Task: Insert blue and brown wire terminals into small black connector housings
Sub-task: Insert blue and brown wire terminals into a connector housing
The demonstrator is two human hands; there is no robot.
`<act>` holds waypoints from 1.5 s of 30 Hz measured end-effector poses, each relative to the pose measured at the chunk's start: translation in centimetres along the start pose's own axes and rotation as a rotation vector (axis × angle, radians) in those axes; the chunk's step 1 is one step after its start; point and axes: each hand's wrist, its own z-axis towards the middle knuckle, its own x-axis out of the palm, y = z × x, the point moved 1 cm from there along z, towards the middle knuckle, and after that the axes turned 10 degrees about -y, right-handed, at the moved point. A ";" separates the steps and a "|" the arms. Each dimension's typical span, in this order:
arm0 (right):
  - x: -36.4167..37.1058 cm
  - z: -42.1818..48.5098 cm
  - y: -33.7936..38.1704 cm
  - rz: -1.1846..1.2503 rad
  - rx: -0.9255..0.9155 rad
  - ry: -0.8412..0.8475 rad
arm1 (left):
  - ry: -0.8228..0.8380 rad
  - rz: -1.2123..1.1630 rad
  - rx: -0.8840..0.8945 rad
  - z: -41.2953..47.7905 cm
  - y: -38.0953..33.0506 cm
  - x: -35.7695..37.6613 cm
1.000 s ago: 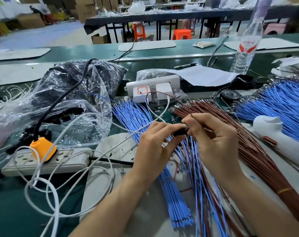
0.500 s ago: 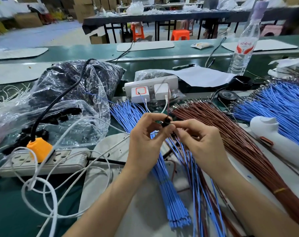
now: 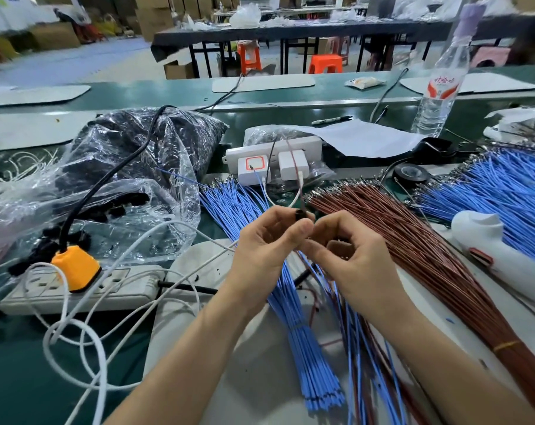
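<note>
Room first. The tabletop (image 3: 21,378) is crowded. On the left, the power strip (image 3: 76,289) with the orange plug (image 3: 74,268) and loops of white cable (image 3: 76,332) lie near the left forearm, and the clear plastic bag (image 3: 131,167) bulks up behind them. On the right, the brown wire bundle (image 3: 428,256) fans out just beside the right wrist, with a white handheld tool (image 3: 499,256) past it and a second blue wire pile (image 3: 505,185) behind. The blue wire bundle (image 3: 303,348) runs under and between both hands on the pale mat (image 3: 254,378). We see bare mat only near the front edge between the forearms. At the far edge are the chargers (image 3: 272,167), a tape roll (image 3: 410,173) and a water bottle (image 3: 441,87).

Both hands are raised above the wires, meeting mid-frame. The left hand (image 3: 266,250) is palm-in, and its grip pinches the black connector housing (image 3: 300,213) between thumb and forefinger tip. A thin brown wire (image 3: 294,162) rises from the housing. The right hand (image 3: 352,259) has curled fingers, with the index tip touching the left thumb just below the housing. We cannot tell whether its grip holds anything.
</note>
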 end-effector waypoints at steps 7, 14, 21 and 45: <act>-0.1 0.1 0.7 -0.038 -0.033 0.036 | 0.031 -0.079 -0.062 0.1 0.1 0.2; -1.4 -0.7 1.5 0.210 0.553 1.228 | -0.050 -0.490 -0.279 0.6 0.2 -0.2; -0.9 0.1 0.6 0.346 0.641 0.697 | 0.063 -0.325 -0.231 0.2 0.4 0.2; -0.7 0.6 -0.6 -0.028 0.100 0.018 | -0.061 0.680 0.742 -1.4 0.5 1.1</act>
